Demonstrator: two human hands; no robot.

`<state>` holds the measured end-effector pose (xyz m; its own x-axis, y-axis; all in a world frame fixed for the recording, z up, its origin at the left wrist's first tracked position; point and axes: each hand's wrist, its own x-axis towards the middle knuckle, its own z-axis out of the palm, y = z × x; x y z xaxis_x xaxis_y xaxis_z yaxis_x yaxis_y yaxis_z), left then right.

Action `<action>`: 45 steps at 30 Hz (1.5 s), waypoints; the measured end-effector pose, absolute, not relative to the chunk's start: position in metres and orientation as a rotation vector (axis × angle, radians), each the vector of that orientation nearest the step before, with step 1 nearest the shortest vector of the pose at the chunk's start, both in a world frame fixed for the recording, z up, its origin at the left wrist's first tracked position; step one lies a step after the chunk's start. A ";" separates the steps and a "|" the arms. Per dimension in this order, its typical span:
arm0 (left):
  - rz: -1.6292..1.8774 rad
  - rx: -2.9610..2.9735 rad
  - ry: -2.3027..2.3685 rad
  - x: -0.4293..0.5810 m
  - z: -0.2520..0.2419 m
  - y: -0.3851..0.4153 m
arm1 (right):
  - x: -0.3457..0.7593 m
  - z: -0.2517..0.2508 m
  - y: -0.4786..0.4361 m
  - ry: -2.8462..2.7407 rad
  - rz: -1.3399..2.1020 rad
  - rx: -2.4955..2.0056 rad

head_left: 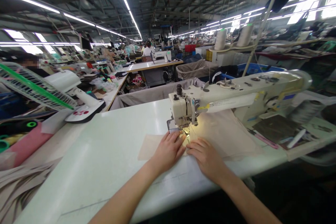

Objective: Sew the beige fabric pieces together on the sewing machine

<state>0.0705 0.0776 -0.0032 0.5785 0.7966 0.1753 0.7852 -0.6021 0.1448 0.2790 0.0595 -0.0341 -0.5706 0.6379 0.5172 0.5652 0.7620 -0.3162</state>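
A piece of beige fabric (149, 144) lies under the needle area of a white sewing machine (181, 106), with a larger beige part (228, 133) spread to the right beneath the arm. My left hand (170, 148) rests flat on the fabric, fingers stretched toward the lit presser foot (186, 132). Just right of the foot, my right hand (206, 155) has its fingers bent together at the fabric's near edge; its thumb is hidden. The fingertips of both hands are close together in front of the needle.
A white fan (65, 80) stands on the left table. Right of the machine lie a grey thread cone (306, 112), pink-handled tool (265, 140) and dark pad (275, 127). A cloth-lined bin (147, 94) sits behind the table. Beige strips (28, 185) lie at lower left.
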 end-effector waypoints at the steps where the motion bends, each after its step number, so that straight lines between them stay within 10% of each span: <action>1: 0.343 2.745 1.382 0.071 -0.004 0.078 | 0.279 -0.035 0.060 -2.327 0.150 -0.904; 45: 0.388 2.876 1.159 0.064 0.001 0.071 | 0.276 -0.020 0.075 -2.428 0.218 -1.072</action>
<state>0.0644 0.0709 0.0007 0.6941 0.6846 0.2224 0.6804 -0.7249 0.1076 0.2760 0.0750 -0.0200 -0.5818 0.7307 0.3572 0.6553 0.6813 -0.3262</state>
